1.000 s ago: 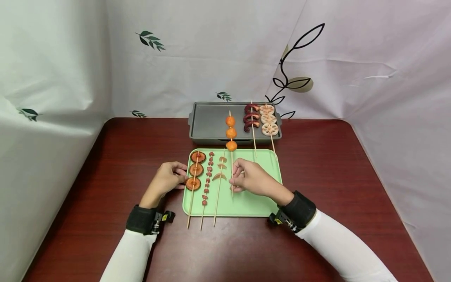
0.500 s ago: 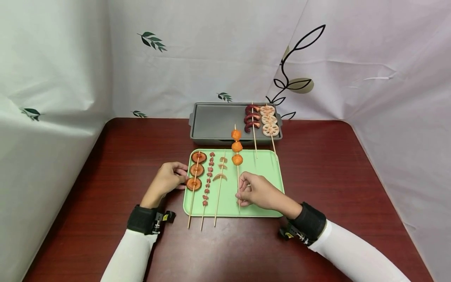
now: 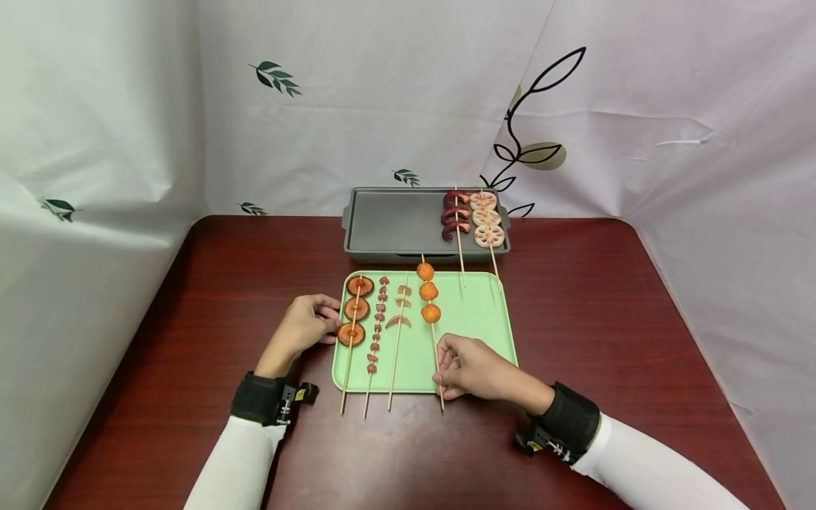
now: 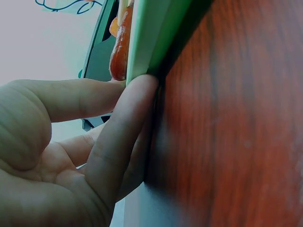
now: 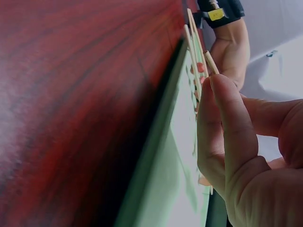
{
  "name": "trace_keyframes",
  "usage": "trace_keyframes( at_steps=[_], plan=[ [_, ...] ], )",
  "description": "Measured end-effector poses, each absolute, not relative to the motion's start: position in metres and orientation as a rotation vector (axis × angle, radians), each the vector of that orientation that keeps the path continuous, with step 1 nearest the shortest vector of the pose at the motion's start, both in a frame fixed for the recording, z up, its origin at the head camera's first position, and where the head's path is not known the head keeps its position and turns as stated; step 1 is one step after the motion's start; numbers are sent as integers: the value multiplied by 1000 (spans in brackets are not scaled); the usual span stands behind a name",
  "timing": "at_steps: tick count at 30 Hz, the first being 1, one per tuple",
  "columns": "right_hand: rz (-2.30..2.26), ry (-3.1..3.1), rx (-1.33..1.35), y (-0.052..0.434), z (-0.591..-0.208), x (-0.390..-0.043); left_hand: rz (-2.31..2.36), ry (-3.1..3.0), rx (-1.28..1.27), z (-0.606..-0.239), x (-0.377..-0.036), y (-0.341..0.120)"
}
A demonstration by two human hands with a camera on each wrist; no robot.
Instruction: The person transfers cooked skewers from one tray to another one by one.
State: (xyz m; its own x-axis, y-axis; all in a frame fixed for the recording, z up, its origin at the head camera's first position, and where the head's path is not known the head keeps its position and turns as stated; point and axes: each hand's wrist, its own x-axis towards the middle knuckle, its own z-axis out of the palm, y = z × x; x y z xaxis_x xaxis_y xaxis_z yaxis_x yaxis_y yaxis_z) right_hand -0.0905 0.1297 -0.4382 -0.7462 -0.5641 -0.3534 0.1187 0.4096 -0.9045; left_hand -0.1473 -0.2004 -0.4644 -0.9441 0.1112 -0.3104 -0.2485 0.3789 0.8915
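Head view: pinching the orange-ball skewer (image 3: 429,291) by its bare near stick, best hold, in right grip (image 3: 474,368) over green tray (image 3: 474,315) (pinching left rim with left grip (image 3: 302,324)); probably light, stiff, perhaps touching.

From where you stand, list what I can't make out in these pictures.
Head view: part of the orange skewer's stick, hidden by the right fingers.
Left wrist view: most of the mushroom skewer, cut off by the top edge.
Right wrist view: the near part of the tray, blurred and cut off by the bottom edge.
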Motion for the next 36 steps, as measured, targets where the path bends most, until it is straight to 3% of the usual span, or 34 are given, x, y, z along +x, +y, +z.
trace_keyframes(
  at_steps=[22, 36],
  plan=[
    [-1464, 1790, -204, 120, -452, -96, 1579, 2337, -112, -467, -148, -201],
    [-1207, 2129, -416, 120, -460, -103, 1566, 2349, -113, -465, -147, -200]
  ],
)
